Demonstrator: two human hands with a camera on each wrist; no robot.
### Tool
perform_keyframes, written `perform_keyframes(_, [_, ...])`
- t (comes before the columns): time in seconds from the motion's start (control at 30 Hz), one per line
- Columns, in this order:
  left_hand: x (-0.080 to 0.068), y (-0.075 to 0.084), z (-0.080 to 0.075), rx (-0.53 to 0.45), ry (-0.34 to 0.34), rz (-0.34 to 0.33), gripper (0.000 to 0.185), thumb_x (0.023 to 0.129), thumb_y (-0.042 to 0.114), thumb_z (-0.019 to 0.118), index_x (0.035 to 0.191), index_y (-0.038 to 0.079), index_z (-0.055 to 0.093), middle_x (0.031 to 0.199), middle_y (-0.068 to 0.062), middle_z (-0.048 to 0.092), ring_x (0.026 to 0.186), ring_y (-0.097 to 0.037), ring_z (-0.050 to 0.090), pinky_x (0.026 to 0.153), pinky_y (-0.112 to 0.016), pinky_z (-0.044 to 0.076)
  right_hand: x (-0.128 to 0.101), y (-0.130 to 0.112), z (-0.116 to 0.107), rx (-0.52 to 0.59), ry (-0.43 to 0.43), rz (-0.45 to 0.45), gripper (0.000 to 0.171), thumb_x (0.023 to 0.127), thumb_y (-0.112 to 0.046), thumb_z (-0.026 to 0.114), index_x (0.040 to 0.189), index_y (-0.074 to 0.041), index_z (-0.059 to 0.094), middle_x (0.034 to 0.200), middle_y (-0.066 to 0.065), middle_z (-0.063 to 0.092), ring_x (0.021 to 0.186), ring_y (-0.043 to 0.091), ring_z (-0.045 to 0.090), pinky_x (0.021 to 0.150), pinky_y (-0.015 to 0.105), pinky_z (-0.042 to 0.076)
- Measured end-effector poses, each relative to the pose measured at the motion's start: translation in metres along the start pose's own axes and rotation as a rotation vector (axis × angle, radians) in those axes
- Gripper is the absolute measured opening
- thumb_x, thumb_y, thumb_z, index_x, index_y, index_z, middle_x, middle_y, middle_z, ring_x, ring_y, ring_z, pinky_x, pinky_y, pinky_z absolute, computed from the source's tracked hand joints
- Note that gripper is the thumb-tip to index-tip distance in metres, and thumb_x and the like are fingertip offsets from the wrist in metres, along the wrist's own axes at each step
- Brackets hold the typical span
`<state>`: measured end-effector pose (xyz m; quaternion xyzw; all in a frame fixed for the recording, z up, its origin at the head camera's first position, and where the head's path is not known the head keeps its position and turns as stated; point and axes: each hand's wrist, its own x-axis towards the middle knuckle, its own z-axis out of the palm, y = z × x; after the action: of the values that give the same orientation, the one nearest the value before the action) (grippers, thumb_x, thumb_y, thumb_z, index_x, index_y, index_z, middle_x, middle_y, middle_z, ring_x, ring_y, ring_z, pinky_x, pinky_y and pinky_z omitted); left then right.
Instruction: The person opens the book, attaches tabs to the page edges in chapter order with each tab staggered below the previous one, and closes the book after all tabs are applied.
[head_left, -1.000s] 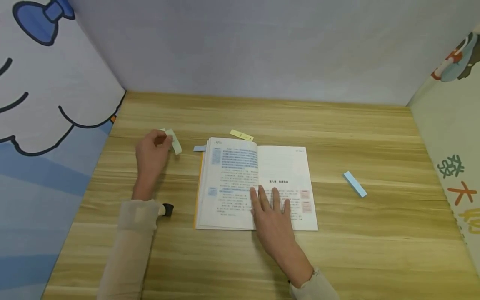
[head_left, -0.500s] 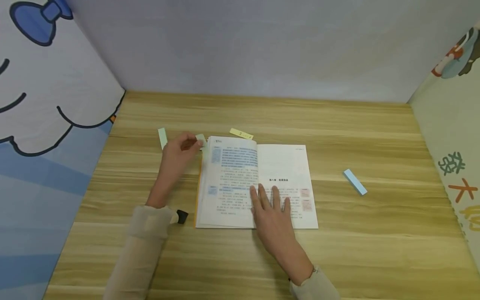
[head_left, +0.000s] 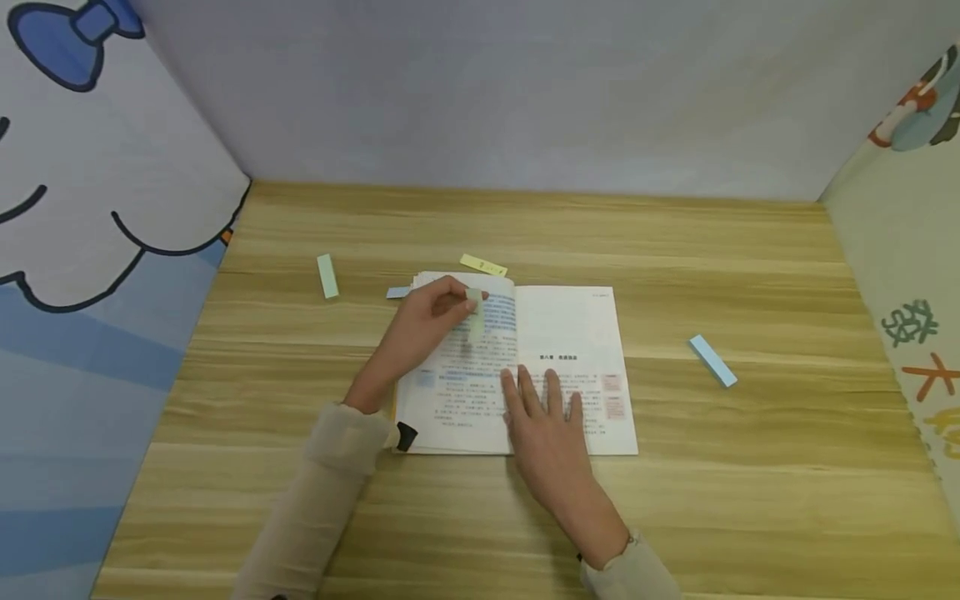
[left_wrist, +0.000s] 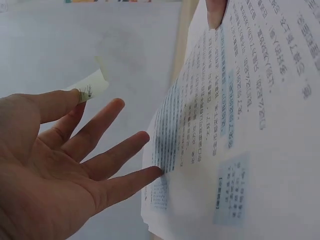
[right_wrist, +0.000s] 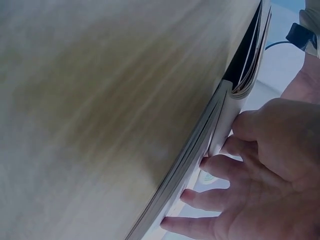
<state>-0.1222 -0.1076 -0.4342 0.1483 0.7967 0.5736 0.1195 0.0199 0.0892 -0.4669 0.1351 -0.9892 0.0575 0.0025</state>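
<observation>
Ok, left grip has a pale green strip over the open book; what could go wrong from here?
1. The green strip is pinched at one spot by the left grip, the rest of it loose, so it might bend or slip.
2. The right grip rests by the spine of the book; if it lifts, pages might turn.
3. The yellow strip lies close to the book's top edge; a shifted book might nudge it.

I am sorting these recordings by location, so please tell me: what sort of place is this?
Probably a screened-off study corner: wood-grain table, open book, cartoon-printed side panel.
</observation>
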Motion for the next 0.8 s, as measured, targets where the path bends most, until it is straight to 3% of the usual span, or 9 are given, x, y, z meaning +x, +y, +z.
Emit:
perform_keyframes(0.23, [0.006, 0.000, 0.010, 0.080, -0.100, -0.028, 0.016, 0.107, 0.026, 0.062, 0.109, 0.010, 0.065, 0.119, -0.008, 0.071, 0.132, -0.029, 0.064, 0.111, -0.053, 0.049, 0.000, 0.001, -0.001, 0.034, -0.021, 0.010, 0.057, 0.106, -0.027, 0.060, 0.159, -0.014, 0.045, 0.161, 0.013, 0.049, 0.147, 0.049, 0.045, 0.108, 0.074, 0.043])
perform_keyframes(0.57, [0.007, -0.010, 0.012, 0.100, -0.132, -0.093, 0.018, 0.107, 0.027, 0.061, 0.112, 0.010, 0.065, 0.118, -0.009, 0.075, 0.113, -0.025, 0.070, 0.097, -0.044, 0.053, -0.002, 0.005, 0.002, 0.133, -0.120, 0.066, 0.057, 0.111, -0.033, 0.049, 0.165, -0.022, 0.034, 0.169, 0.006, 0.038, 0.157, 0.044, 0.030, 0.120, 0.073, 0.029])
perform_keyframes(0.8, [0.007, -0.013, 0.012, 0.130, -0.162, -0.099, 0.016, 0.107, 0.026, 0.061, 0.110, 0.012, 0.065, 0.125, -0.009, 0.074, 0.124, -0.027, 0.069, 0.106, -0.049, 0.053, -0.002, 0.010, -0.003, 0.210, -0.117, 0.051, 0.056, 0.109, -0.029, 0.053, 0.162, -0.022, 0.039, 0.168, 0.008, 0.039, 0.157, 0.045, 0.030, 0.120, 0.074, 0.028])
